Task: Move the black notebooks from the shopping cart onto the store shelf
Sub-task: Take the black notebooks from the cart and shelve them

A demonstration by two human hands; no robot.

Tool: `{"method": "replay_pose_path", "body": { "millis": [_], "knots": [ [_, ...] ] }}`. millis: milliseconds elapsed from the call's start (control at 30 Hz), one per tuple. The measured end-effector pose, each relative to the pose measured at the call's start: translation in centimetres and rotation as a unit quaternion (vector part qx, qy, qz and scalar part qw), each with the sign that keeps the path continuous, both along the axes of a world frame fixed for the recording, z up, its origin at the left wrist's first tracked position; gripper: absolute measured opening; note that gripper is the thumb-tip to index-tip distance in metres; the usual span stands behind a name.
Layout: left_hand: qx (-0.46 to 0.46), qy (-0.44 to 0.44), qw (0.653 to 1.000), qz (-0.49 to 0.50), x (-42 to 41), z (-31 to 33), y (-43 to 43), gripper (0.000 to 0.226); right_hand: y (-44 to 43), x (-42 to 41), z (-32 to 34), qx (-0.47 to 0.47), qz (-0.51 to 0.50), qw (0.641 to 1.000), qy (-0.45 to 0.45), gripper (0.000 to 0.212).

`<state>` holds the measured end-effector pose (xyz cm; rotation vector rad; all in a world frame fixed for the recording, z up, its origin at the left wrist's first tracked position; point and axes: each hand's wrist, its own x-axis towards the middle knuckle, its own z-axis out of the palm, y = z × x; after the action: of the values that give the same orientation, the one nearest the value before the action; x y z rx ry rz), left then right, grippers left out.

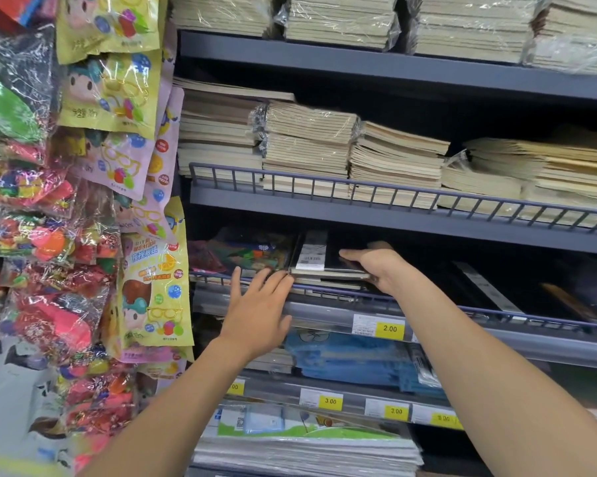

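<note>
Head view showed the notebooks [324,256] at centre frame, atop a stack [328,283] just behind the rail [427,302]. The right hand [376,270] gripped their right edge, thumb on top. The left hand [259,304] was spread, fingertips [285,275] at their left corner. Released unevenly, they could slide forward over the low rail, or nudge the packs [245,253] just left. The shelf above [359,215] hung low, limiting lift. Toy bags [118,166] crowded the frame's left.
</note>
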<state>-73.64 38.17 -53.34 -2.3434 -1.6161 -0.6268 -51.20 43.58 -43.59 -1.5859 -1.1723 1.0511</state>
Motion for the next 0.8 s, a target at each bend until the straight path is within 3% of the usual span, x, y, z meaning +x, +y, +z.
{"method": "replay_pose_path", "body": {
  "millis": [67,267,433,567,700,800],
  "knots": [
    [0.010,-0.027,1.000,-0.008,-0.1,-0.3,0.0,0.066,0.2,0.1,-0.3,0.009,0.016,0.999,-0.038,0.100],
    [0.011,-0.117,0.993,-0.019,-0.5,-0.8,0.3,0.056,0.7,-0.3,-0.9,0.029,0.019,0.993,-0.115,0.086],
    [0.020,-0.107,0.994,-0.019,-0.3,-0.8,0.1,0.080,1.5,-0.5,-2.2,0.016,-0.008,0.985,-0.172,0.086],
    [0.037,-0.120,0.992,-0.021,-0.2,-0.9,0.1,0.066,1.8,-0.3,-2.6,0.012,-0.029,0.959,-0.281,0.079],
    [0.050,-0.138,0.989,-0.019,0.1,-1.1,0.1,0.058,0.2,0.4,-3.1,0.067,-0.031,0.945,-0.318,0.062],
    [0.061,-0.125,0.990,-0.012,0.1,-1.5,0.3,0.061,-2.8,1.4,-4.2,0.135,-0.064,0.913,-0.379,0.047]
  ]
}}
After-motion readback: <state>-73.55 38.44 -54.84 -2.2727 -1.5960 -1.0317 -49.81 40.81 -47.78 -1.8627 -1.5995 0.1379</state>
